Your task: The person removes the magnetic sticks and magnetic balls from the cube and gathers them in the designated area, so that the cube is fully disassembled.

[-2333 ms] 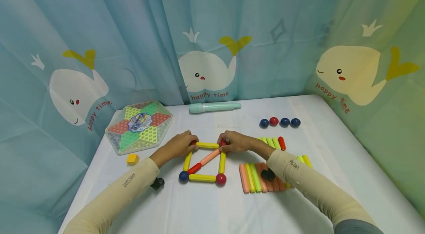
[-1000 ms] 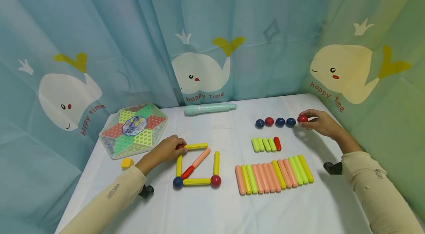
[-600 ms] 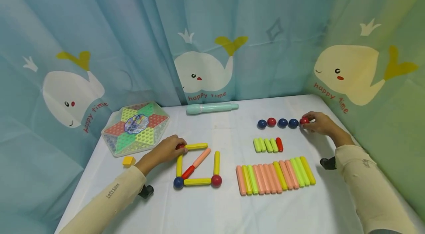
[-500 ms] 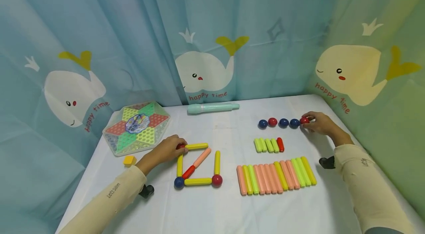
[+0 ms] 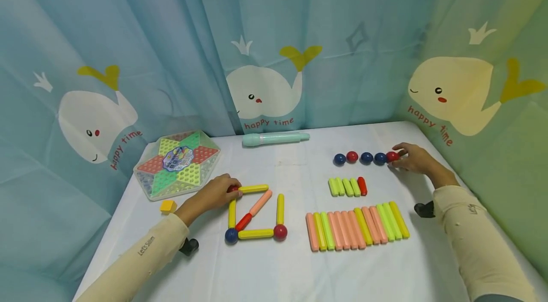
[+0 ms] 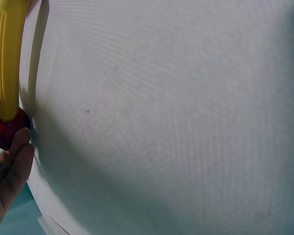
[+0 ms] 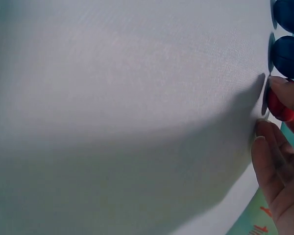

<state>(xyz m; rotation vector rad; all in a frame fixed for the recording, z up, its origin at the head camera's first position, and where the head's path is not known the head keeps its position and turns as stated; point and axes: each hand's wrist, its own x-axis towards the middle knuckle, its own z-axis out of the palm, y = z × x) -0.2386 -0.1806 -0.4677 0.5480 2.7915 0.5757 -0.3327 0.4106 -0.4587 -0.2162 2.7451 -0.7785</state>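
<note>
Right hand (image 5: 412, 158) pinches a red ball (image 5: 392, 156) at the far right; left hand (image 5: 216, 191) grips the frame's (image 5: 256, 211) corner ball (image 5: 232, 189).

Curtain, middle whale (image 5: 263, 90): "happy time" in red beneath it.
Curtain, left whale (image 5: 96, 119): "happy time" in red, slanting upward.
Curtain, right whale (image 5: 454, 85): "happy time" in red, slanting downward.
Left sleeve (image 5: 145, 246): small print, seemingly "Let's Slim".
Right sleeve (image 5: 473, 208): small print, too small to read.
Game board label (image 5: 178, 158): illegible.
</note>
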